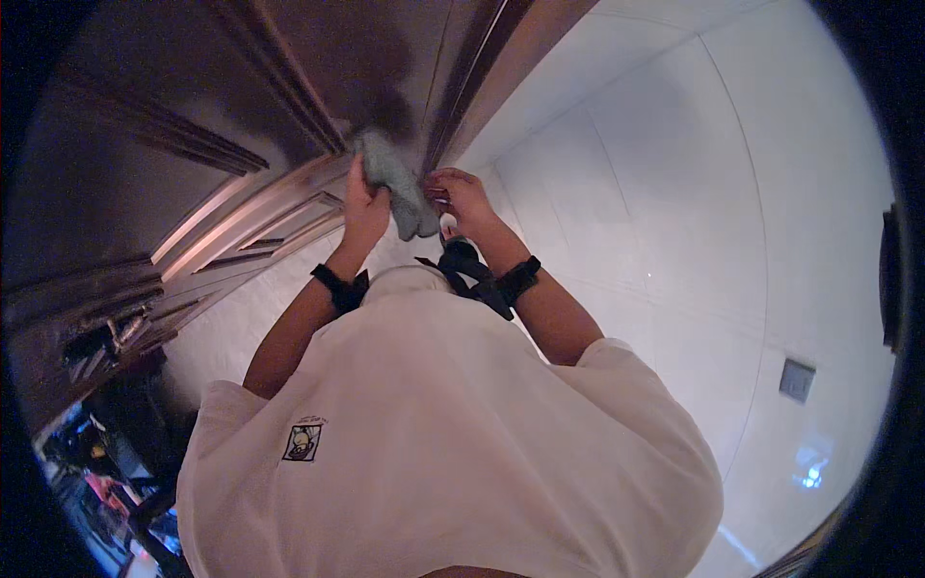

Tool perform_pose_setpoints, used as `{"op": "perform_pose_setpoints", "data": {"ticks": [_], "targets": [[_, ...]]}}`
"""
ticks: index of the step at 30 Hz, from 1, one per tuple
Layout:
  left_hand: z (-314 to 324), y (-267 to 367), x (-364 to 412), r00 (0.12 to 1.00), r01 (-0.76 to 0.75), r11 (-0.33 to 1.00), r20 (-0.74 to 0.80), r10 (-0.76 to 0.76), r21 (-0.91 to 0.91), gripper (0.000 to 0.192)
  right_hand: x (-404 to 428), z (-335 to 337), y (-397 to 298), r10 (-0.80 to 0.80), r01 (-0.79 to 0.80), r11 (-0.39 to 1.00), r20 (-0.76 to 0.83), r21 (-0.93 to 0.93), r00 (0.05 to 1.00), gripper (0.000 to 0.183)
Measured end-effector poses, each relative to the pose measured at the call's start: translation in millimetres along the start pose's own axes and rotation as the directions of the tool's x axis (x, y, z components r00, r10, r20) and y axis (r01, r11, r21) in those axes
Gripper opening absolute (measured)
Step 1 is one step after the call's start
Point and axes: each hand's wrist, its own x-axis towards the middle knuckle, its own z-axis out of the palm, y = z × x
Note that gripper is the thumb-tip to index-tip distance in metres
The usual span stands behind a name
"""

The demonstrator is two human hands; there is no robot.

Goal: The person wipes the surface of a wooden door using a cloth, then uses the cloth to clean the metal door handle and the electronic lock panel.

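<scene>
A grey-green cloth (394, 180) hangs folded in front of me, close to a dark brown panelled wooden door (347, 65). My left hand (367, 206) grips the cloth's left side, thumb on the near face. Just right of the cloth is my right hand (457, 193), its fingers bent near the cloth's edge and the door's edge; whether they hold anything cannot be told. Black bands circle both wrists. Below my right hand, a black strap or cord (462, 264) and a small pale item (448, 222) show, partly hidden.
A pale tiled wall (650, 180) with a square switch plate (797, 380) stands to the right. At the left are the door's raised mouldings and a metal handle (128, 326). Mixed items (108, 477) lie at the lower left, blurred.
</scene>
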Motion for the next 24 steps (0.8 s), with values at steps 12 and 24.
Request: {"op": "perform_pose_setpoints", "data": {"ticks": [12, 24], "targets": [[98.8, -74.7, 46.4, 0.947, 0.308, 0.891, 0.195, -0.254, -0.334, 0.027, 58.2, -74.4, -33.3, 0.273, -0.260, 0.962, 0.384, -0.087, 0.882, 0.028], [75.6, 48.4, 68.1, 0.885, 0.317, 0.132, 0.244, -0.396, -0.939, 0.045, 70.2, -89.0, -46.8, 0.435, -0.394, 0.900, 0.400, -0.185, 0.807, 0.031]]}}
